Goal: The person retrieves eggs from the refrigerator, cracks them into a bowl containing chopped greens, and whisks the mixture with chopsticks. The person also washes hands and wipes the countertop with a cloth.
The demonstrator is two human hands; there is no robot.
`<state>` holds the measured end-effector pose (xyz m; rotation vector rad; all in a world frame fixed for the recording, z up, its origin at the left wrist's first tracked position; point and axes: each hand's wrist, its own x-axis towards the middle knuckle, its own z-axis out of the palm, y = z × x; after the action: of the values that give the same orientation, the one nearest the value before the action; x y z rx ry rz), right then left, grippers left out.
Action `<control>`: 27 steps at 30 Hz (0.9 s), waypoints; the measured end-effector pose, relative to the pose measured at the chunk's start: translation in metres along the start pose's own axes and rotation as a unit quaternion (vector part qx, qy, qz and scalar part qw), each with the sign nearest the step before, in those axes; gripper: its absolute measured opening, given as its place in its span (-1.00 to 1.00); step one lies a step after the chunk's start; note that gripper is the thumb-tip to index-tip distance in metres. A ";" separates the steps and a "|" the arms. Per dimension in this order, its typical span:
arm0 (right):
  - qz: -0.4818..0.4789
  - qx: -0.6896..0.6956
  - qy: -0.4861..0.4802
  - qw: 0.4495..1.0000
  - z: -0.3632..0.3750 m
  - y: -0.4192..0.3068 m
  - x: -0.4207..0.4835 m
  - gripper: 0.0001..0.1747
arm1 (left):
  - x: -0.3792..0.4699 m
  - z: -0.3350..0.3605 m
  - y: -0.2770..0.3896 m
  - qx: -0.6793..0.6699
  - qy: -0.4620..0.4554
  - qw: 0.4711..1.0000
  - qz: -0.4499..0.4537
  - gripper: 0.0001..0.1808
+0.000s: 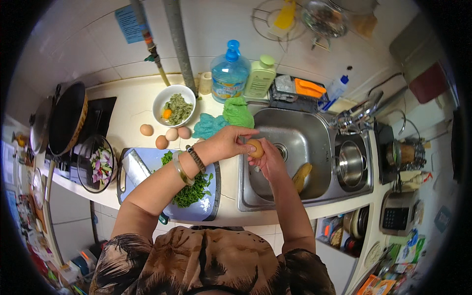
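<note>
Over the left edge of the steel sink (pixel 313 147), my right hand (pixel 272 162) holds a brown egg (pixel 255 148) in its fingers. The thumb of my left hand (pixel 230 143) presses on the same egg from the left, its index finger stretched out above. A white bowl (pixel 156 105) behind holds a greenish chopped mixture (pixel 180 108) and a raw egg yolk (pixel 167 113). Several whole eggs (pixel 171 134) lie in front of the bowl. Under my left forearm, chopped green herbs (pixel 193 193) and a cleaver (pixel 135 167) rest on a cutting board (pixel 212 210).
A glass bowl of chopped onion (pixel 101 167) stands left, near a frying pan (pixel 68 118). Teal (pixel 208 125) and green (pixel 238 112) cloths lie beside the sink, before a blue pump bottle (pixel 230 79). A yellowish peel-like piece (pixel 303 176) and the faucet (pixel 354 114) are right.
</note>
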<state>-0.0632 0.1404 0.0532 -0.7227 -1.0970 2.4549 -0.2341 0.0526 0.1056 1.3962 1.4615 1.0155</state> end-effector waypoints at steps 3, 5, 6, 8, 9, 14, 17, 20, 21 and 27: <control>0.015 -0.034 0.043 0.998 -0.004 -0.006 -0.007 -0.52 | 0.019 0.010 -0.009 -0.073 -0.045 0.996 -0.010 -0.61; 0.017 -0.063 0.059 0.996 -0.011 -0.009 -0.013 -0.49 | 0.029 0.015 -0.014 -0.099 -0.062 0.992 -0.046 -0.63; 0.013 -0.062 0.072 0.995 -0.013 -0.012 -0.018 -0.51 | 0.035 0.016 -0.010 -0.064 -0.060 0.994 -0.061 -0.65; 0.007 -0.060 0.096 0.994 -0.014 -0.020 -0.029 -0.56 | 0.039 0.021 -0.001 -0.032 -0.071 0.993 -0.092 -0.65; -0.003 -0.113 0.086 0.990 -0.018 -0.019 -0.032 -0.59 | 0.040 0.023 0.004 -0.016 -0.076 0.991 -0.107 -0.65; -0.039 -0.210 0.057 0.975 -0.034 -0.006 -0.035 -0.61 | 0.047 0.043 -0.012 0.044 -0.050 0.995 -0.076 -0.65; -0.041 -0.198 0.071 0.977 -0.043 -0.001 -0.032 -0.62 | 0.050 0.049 -0.001 0.137 -0.057 0.988 -0.048 -0.67; -0.022 -0.181 0.069 0.981 -0.049 -0.001 -0.032 -0.63 | 0.052 0.051 -0.015 0.126 -0.062 0.990 -0.016 -0.68; -0.012 -0.174 0.066 0.982 -0.048 -0.004 -0.033 -0.63 | 0.051 0.050 -0.017 0.101 -0.065 0.993 -0.008 -0.69; 0.029 -0.144 0.057 0.988 -0.054 -0.016 -0.036 -0.60 | 0.063 0.041 -0.025 -0.076 -0.151 0.979 -0.117 -0.67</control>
<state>-0.0013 0.1641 0.0461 -0.9804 -1.4198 2.2917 -0.2034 0.1139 0.0665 1.1788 1.2591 0.7151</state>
